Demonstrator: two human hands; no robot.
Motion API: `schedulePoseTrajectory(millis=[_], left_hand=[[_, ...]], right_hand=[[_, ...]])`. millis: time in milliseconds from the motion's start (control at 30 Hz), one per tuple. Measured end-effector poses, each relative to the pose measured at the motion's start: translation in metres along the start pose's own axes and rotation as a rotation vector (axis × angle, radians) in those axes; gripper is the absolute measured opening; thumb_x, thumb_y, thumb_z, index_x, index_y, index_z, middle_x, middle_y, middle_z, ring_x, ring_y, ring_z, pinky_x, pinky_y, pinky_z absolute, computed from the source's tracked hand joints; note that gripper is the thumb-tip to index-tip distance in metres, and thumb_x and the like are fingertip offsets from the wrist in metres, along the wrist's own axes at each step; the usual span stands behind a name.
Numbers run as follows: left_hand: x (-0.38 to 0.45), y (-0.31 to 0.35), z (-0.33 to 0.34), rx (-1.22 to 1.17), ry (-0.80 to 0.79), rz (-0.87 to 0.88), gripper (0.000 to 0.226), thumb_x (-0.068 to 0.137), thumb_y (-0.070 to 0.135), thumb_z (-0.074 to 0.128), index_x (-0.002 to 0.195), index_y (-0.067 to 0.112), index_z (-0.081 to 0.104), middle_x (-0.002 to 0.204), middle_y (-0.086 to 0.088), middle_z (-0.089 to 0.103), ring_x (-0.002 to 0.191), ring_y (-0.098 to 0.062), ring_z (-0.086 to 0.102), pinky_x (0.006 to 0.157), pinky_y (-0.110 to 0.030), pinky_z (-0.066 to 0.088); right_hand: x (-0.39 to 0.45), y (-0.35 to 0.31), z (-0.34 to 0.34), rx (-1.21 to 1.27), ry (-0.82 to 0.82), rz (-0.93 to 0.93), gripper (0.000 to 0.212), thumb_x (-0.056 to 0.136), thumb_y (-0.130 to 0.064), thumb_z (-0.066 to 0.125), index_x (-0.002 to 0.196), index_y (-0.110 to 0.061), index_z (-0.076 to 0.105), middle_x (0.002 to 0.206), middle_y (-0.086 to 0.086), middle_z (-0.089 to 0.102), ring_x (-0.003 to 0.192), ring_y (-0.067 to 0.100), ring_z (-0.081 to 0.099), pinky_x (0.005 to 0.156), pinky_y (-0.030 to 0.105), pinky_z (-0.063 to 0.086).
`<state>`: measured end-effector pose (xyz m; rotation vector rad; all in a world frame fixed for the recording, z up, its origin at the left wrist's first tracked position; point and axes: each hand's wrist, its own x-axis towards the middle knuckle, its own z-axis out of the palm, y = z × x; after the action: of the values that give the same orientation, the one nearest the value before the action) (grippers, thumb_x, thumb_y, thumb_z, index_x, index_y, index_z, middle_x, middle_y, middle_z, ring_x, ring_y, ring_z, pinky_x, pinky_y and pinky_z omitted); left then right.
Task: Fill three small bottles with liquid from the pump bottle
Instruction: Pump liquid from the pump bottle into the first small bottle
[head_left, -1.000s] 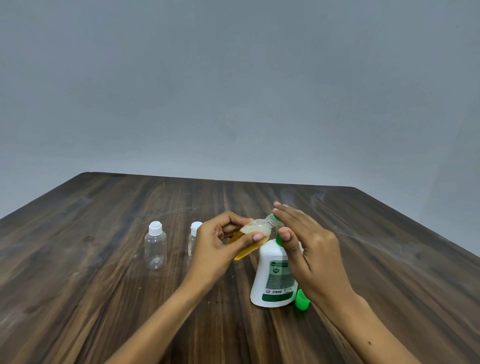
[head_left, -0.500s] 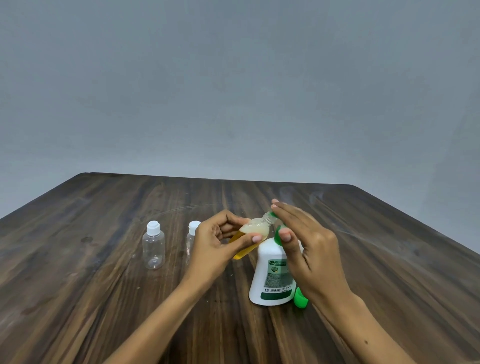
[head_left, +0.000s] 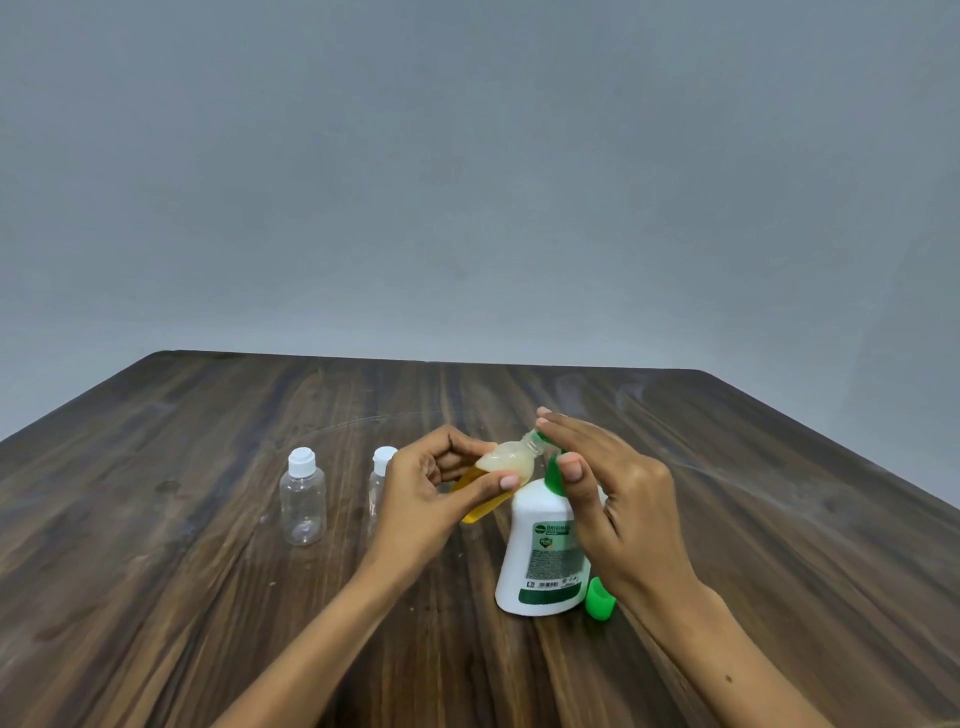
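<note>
The left hand (head_left: 431, 493) grip pinches the tilted small bottle (head_left: 493, 480), mouth at the pump bottle (head_left: 543, 561) nozzle under the right hand (head_left: 618, 499) flat fingers; a misaligned press would likely spill liquid onto the table (head_left: 208, 597).

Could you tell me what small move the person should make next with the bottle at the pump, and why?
Probably another press of the pump: the right hand lies with straight fingers on the green pump head of the pump bottle, and the left hand holds the tilted small bottle with its open neck at the nozzle. It looks only partly filled with yellow liquid, with foam above.
</note>
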<state>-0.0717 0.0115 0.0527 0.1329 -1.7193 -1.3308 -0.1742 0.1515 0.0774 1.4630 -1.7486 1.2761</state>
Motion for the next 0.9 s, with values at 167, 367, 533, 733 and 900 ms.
schedulePoseTrajectory(millis=[167, 367, 533, 733, 900], left_hand=[[0.0003, -0.0005, 0.0000, -0.026, -0.005, -0.004, 0.036, 0.060, 0.030, 0.079, 0.088, 0.009, 0.069, 0.091, 0.009, 0.076, 0.088, -0.009, 0.072, 0.072, -0.017, 0.055], [0.0003, 0.0002, 0.0006, -0.025, -0.004, -0.019, 0.033, 0.061, 0.029, 0.079, 0.087, 0.011, 0.068, 0.090, 0.011, 0.075, 0.088, -0.008, 0.072, 0.072, -0.017, 0.056], [-0.0006, 0.0007, 0.0005, -0.048, -0.008, -0.026, 0.033, 0.062, 0.024, 0.080, 0.087, 0.006, 0.067, 0.090, 0.005, 0.076, 0.087, -0.010, 0.072, 0.071, -0.018, 0.055], [-0.0005, 0.0001, 0.0004, -0.055, 0.000, -0.030, 0.032, 0.063, 0.024, 0.080, 0.086, 0.008, 0.067, 0.091, 0.004, 0.076, 0.088, -0.011, 0.072, 0.072, -0.020, 0.056], [0.0002, -0.0014, 0.0010, -0.049, -0.005, -0.029, 0.034, 0.061, 0.029, 0.080, 0.085, 0.009, 0.067, 0.090, 0.004, 0.076, 0.087, -0.012, 0.072, 0.073, -0.020, 0.057]], right_hand=[[-0.0012, -0.0004, -0.0005, -0.022, -0.017, -0.003, 0.074, 0.096, -0.066, 0.021, 0.119, -0.012, 0.067, 0.124, -0.002, 0.064, 0.119, 0.009, 0.057, 0.095, 0.034, 0.051], [0.0019, -0.0003, -0.0028, -0.042, -0.043, -0.016, 0.074, 0.096, -0.065, 0.022, 0.119, -0.012, 0.067, 0.125, -0.002, 0.063, 0.119, 0.009, 0.056, 0.097, 0.033, 0.049], [0.0012, 0.0012, -0.0009, -0.074, -0.039, -0.027, 0.072, 0.097, -0.065, 0.023, 0.116, -0.013, 0.069, 0.121, -0.003, 0.065, 0.114, 0.008, 0.058, 0.092, 0.034, 0.052], [0.0037, 0.0016, -0.0045, -0.023, -0.062, -0.036, 0.074, 0.096, -0.065, 0.022, 0.120, -0.012, 0.067, 0.125, -0.001, 0.064, 0.120, 0.011, 0.056, 0.098, 0.040, 0.049], [0.0009, 0.0037, -0.0025, -0.016, -0.040, -0.010, 0.073, 0.096, -0.066, 0.023, 0.114, -0.013, 0.070, 0.120, -0.003, 0.066, 0.114, 0.009, 0.060, 0.088, 0.038, 0.055]])
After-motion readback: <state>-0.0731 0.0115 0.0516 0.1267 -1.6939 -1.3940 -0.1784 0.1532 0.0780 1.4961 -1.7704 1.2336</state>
